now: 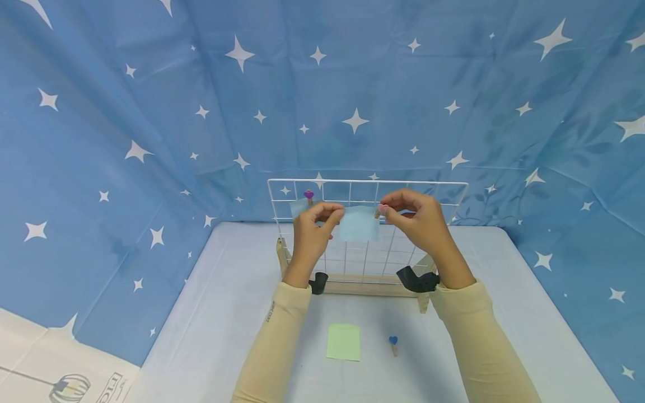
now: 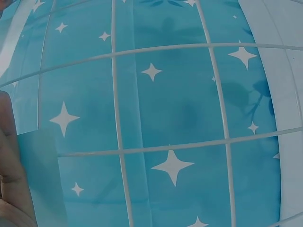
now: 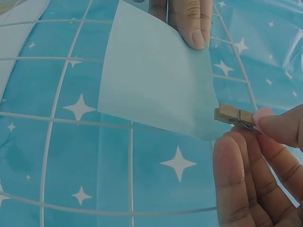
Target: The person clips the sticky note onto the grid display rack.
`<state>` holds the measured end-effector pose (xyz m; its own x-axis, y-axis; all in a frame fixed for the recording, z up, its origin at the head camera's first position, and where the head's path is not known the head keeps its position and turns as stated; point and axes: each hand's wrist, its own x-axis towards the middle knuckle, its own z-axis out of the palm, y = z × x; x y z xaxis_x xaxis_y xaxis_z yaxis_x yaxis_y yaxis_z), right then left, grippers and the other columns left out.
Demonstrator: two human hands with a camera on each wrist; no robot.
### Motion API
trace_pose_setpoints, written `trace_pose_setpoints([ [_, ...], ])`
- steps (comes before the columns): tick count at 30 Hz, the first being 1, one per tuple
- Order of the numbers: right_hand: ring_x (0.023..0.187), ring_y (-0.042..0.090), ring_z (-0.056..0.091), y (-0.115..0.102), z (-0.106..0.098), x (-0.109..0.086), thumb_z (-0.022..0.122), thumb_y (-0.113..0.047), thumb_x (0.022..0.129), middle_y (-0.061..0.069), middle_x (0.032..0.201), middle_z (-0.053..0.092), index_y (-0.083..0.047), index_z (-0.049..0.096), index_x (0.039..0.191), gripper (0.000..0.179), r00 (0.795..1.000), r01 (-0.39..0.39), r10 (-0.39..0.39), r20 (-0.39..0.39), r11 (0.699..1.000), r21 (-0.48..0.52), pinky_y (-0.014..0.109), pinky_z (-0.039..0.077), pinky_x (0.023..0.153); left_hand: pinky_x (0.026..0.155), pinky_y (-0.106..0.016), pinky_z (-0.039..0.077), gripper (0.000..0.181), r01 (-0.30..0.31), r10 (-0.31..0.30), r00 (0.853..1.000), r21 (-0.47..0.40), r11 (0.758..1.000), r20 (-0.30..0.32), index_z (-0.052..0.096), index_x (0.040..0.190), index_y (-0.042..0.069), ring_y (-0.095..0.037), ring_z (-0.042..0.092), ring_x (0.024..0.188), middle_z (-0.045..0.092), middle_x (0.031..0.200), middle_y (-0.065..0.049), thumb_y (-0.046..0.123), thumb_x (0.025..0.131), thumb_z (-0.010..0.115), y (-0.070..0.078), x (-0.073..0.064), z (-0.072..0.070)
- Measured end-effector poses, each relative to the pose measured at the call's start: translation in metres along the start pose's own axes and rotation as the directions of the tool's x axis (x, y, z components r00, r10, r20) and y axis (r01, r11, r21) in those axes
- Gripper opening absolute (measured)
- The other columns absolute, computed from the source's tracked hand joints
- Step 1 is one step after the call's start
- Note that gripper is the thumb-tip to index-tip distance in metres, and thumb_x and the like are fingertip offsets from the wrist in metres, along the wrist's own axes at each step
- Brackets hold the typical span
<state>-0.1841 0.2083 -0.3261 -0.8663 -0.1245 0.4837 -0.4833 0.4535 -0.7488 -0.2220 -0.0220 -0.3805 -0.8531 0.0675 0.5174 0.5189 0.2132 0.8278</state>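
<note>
A light blue sheet of paper [image 1: 359,224] is held up in front of a white wire grid [image 1: 368,181]. My left hand [image 1: 311,235] pinches its upper left corner. At the opposite upper corner, my right hand [image 1: 420,221] pinches a small wooden clothespin [image 3: 229,115] with a pink piece on it, between thumb and fingers. The clothespin's tip meets the paper's edge; whether it clamps the grid wire too, I cannot tell. Left of my left hand, another blue sheet [image 1: 299,207] hangs on the grid beside a clothespin with a purple heart [image 1: 309,195], partly hidden by the hand.
On the white table [image 1: 242,313] lie a green square of paper [image 1: 344,342] and a clothespin with a blue heart [image 1: 393,341]. Wooden feet [image 1: 423,303] support the grid. A blue cloth with white stars [image 1: 322,112] hangs behind.
</note>
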Motion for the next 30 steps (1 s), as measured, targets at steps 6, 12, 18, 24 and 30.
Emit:
trace_pose_setpoints([
  [6,0.085,0.009,0.073,-0.0021,-0.0001,0.002,0.075,-0.007,0.103,0.017,0.102,0.079,0.001,0.078,0.112,0.013,1.0,0.009,-0.009,-0.003,1.0,-0.001,0.015,0.057,0.077,0.059,-0.029,0.061,0.015,-0.001,0.001,1.0,0.0,1.0,-0.006,0.082,0.11,0.006,-0.019,0.073,0.082,0.078,0.093,-0.008,0.019,0.104,0.077,0.0022,0.0016,0.0013],
  [12,0.085,0.02,0.075,-0.0028,0.0017,0.0041,0.075,-0.006,0.102,0.017,0.101,0.079,0.002,0.078,0.111,0.012,1.0,0.025,-0.025,-0.011,1.0,0.013,0.016,0.058,0.076,0.06,-0.029,0.061,0.015,-0.009,0.009,1.0,0.009,1.0,-0.013,0.082,0.111,0.006,-0.02,0.073,0.083,0.079,0.095,-0.009,0.018,0.103,0.077,0.0025,0.0029,0.0032],
  [18,0.082,0.016,0.076,-0.0057,0.0036,0.0055,0.075,-0.004,0.101,0.017,0.101,0.079,0.002,0.078,0.11,0.011,0.999,0.046,-0.045,-0.026,0.999,0.002,0.016,0.058,0.074,0.059,-0.029,0.061,0.016,-0.029,0.029,0.999,0.003,1.0,-0.02,0.082,0.111,0.005,-0.023,0.074,0.084,0.079,0.096,-0.011,0.017,0.103,0.077,0.0033,0.0032,0.0037],
  [24,0.077,-0.001,0.069,-0.0058,0.0053,0.007,0.075,-0.004,0.101,0.016,0.099,0.08,0.001,0.079,0.109,0.01,0.996,0.065,-0.067,-0.052,0.997,-0.028,0.015,0.057,0.068,0.06,-0.029,0.062,0.016,-0.026,0.025,0.999,-0.021,0.999,-0.033,0.082,0.11,0.003,-0.026,0.075,0.086,0.079,0.097,-0.012,0.016,0.103,0.077,0.0045,0.0034,0.0049],
  [30,0.079,-0.001,0.067,-0.0041,0.0074,0.0081,0.075,0.0,0.1,0.016,0.099,0.079,0.002,0.079,0.106,0.008,0.989,0.116,-0.121,-0.088,0.991,-0.063,0.014,0.057,0.064,0.061,-0.03,0.063,0.015,-0.014,0.012,0.999,-0.034,0.999,-0.042,0.082,0.109,0.003,-0.026,0.075,0.087,0.079,0.098,-0.011,0.016,0.103,0.077,0.0044,0.0045,0.0062],
])
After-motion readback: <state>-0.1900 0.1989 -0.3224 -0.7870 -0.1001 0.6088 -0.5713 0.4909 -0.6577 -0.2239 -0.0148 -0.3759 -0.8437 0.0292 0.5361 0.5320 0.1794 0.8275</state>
